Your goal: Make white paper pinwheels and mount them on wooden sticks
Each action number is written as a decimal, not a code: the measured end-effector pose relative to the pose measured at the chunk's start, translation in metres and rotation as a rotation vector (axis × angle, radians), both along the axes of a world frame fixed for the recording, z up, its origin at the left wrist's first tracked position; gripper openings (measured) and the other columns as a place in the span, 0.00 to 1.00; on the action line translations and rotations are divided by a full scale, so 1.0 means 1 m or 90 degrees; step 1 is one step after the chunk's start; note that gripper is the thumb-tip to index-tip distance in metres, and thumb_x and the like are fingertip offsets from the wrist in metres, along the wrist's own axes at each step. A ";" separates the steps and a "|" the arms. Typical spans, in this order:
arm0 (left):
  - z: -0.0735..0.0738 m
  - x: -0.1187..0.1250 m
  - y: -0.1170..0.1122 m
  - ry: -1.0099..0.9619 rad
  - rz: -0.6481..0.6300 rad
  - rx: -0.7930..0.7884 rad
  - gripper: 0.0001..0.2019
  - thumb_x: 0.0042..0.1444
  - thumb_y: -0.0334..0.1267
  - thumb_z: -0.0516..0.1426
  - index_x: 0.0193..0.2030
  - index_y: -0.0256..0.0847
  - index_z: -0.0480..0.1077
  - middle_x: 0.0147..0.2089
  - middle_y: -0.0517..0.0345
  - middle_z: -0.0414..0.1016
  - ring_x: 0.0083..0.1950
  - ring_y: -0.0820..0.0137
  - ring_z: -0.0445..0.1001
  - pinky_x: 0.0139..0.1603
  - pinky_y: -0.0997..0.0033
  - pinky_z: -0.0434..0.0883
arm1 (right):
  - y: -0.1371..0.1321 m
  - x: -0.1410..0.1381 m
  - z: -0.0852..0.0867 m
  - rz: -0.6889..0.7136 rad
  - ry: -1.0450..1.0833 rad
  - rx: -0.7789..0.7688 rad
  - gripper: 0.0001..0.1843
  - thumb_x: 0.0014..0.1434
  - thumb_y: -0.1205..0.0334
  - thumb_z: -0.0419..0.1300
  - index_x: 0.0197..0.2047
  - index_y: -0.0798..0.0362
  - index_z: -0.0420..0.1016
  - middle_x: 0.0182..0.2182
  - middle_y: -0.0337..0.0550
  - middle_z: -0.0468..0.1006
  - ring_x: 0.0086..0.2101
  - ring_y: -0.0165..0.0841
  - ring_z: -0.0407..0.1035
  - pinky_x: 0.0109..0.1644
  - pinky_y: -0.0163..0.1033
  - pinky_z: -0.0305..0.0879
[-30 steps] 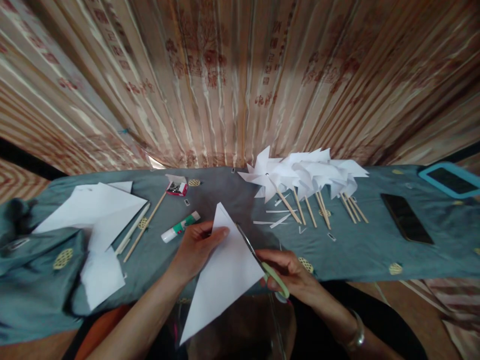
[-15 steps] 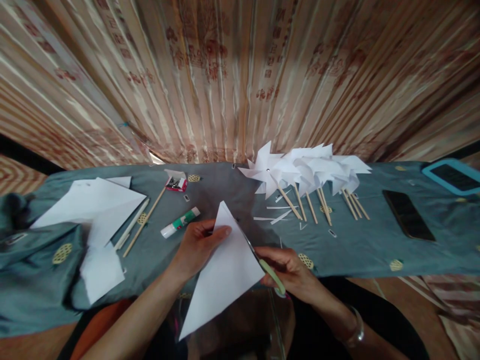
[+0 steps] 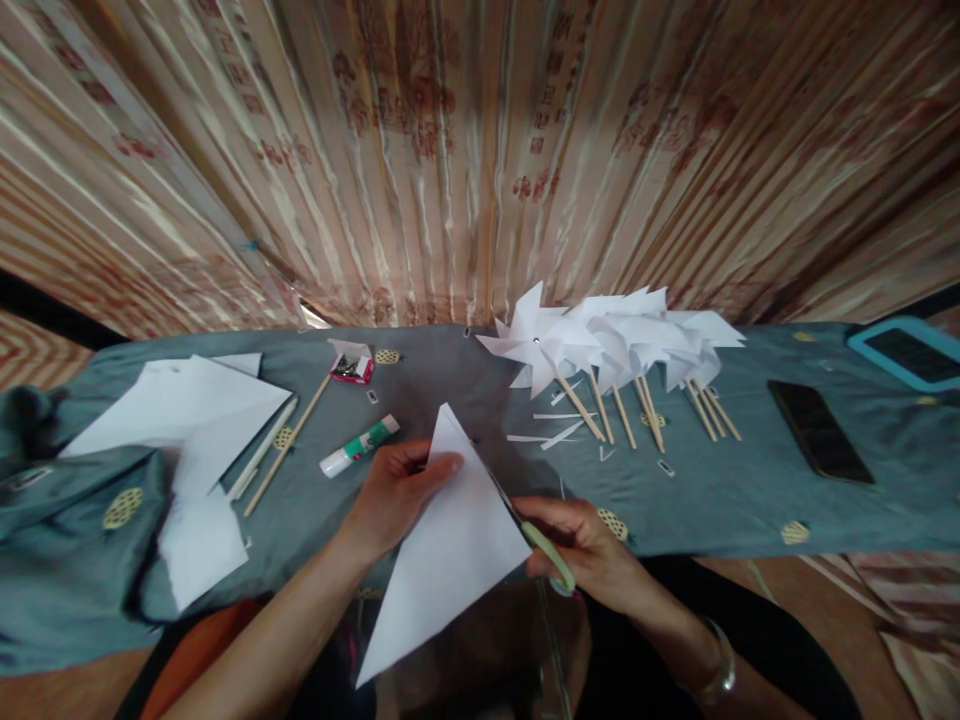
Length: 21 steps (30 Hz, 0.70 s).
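Note:
A folded white sheet of paper (image 3: 450, 560), roughly triangular, is pinched between the thumb and fingers of my left hand (image 3: 401, 490). My right hand (image 3: 581, 545) grips a pair of scissors (image 3: 549, 555) with pale green handles. Their blades lie along the right edge of the paper, partly hidden by it. A glue stick (image 3: 360, 446) with a green label lies just beyond my left hand. Thin paper strips (image 3: 559, 432) are scattered beyond my right hand.
Several white paper pinwheels (image 3: 615, 335) on sticks lie at the back right. A phone (image 3: 819, 430) and a blue-framed tablet (image 3: 907, 352) are farther right. White paper sheets (image 3: 202, 400), a wooden stick (image 3: 289, 445) and a small red box (image 3: 352, 365) lie leftward on the grey-green cloth (image 3: 450, 365).
Almost nothing differs. My right hand and the scissors have shifted very slightly right, and the paper's lower tip sits a touch lower.

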<state>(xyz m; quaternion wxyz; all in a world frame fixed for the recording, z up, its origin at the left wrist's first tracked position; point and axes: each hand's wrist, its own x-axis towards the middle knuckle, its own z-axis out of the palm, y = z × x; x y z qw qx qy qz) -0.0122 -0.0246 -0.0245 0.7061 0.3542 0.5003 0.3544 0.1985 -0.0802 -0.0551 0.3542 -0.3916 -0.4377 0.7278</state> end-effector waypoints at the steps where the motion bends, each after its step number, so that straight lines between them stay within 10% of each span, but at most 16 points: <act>1: 0.000 0.000 0.000 -0.001 0.005 -0.005 0.15 0.39 0.46 0.69 0.29 0.36 0.77 0.24 0.57 0.78 0.21 0.72 0.72 0.21 0.76 0.67 | 0.000 0.002 0.001 0.011 0.005 0.004 0.22 0.45 0.56 0.72 0.46 0.47 0.80 0.29 0.36 0.75 0.25 0.22 0.62 0.26 0.25 0.62; 21: -0.007 0.008 -0.008 -0.007 -0.041 -0.070 0.15 0.40 0.45 0.68 0.30 0.35 0.77 0.26 0.54 0.79 0.22 0.70 0.73 0.23 0.73 0.67 | -0.001 0.006 -0.003 0.013 -0.082 0.060 0.23 0.53 0.52 0.66 0.52 0.47 0.77 0.31 0.40 0.78 0.32 0.30 0.70 0.33 0.32 0.69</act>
